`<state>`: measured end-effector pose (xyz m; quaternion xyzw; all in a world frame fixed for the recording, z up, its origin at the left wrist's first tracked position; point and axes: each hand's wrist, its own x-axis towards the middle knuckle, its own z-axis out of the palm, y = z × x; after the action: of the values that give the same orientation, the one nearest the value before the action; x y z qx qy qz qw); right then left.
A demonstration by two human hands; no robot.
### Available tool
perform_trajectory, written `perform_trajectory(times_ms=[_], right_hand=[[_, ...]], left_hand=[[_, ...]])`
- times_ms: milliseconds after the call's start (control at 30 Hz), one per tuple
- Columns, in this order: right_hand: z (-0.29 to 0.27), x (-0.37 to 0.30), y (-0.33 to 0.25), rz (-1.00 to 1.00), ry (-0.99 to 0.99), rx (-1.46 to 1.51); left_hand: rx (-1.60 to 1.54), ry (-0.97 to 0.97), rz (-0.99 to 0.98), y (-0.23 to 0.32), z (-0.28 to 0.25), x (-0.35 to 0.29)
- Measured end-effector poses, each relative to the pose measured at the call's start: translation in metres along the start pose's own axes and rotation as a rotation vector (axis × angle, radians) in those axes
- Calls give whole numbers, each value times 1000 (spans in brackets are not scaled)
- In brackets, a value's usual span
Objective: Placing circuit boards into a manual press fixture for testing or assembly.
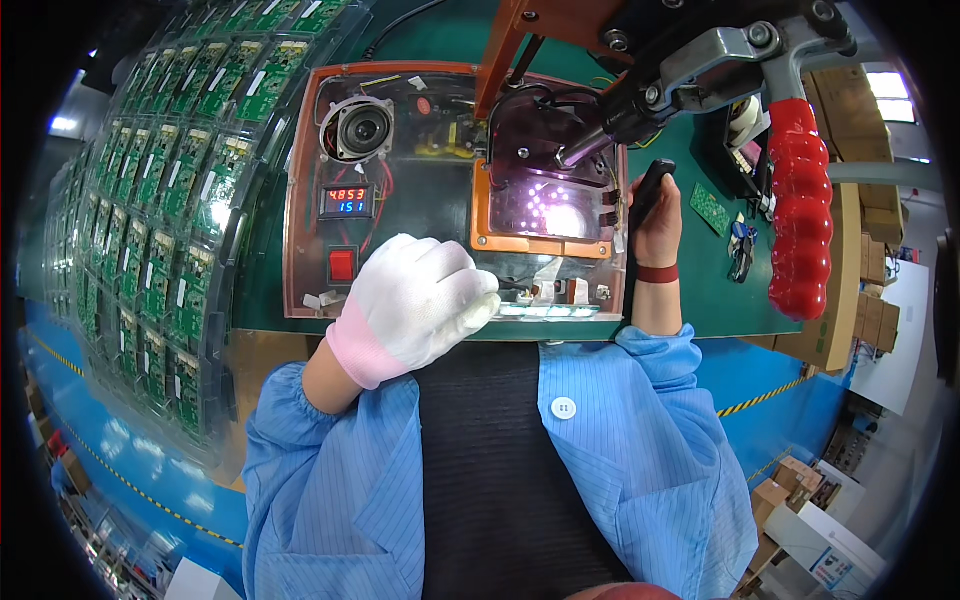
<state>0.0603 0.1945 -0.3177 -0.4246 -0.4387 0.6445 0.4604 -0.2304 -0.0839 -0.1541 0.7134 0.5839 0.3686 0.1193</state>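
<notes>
My left hand (418,300), in a white glove with a pink cuff, is closed with its fingers curled over the front edge of a clear-topped test fixture (300,240). Whatever those fingers hold, if anything, is hidden. Bare, with a dark red band at the wrist, my right hand (658,232) grips a slim black handheld object (652,190) along the fixture's right side. Inside the fixture are a round speaker (362,130), a lit digital meter (347,202) and a red rocker switch (342,265). White dots glow under the panel in an orange frame (482,215).
A toggle clamp with a red ribbed handle (800,215) rises over the right side. Stacked clear trays of green circuit boards (165,210) stand at the left. A loose green board (710,208) lies on the green mat (735,290) near a black bin (722,150).
</notes>
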Motion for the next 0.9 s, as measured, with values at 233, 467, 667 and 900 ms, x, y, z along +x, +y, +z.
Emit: perform_trajectory(times_ms=[233, 467, 667, 900], right_hand=[[32, -15, -33, 79, -122, 144], [40, -18, -38, 77, -147, 150], [42, -15, -32, 24, -113, 141], [55, -27, -46, 26, -228, 15]], left_hand=[[-25, -17, 9, -2, -1, 3], [-15, -21, 3, -2, -1, 5], [-3, -2, 16, -2, 0, 4], [5, -1, 24, -3, 0, 0]])
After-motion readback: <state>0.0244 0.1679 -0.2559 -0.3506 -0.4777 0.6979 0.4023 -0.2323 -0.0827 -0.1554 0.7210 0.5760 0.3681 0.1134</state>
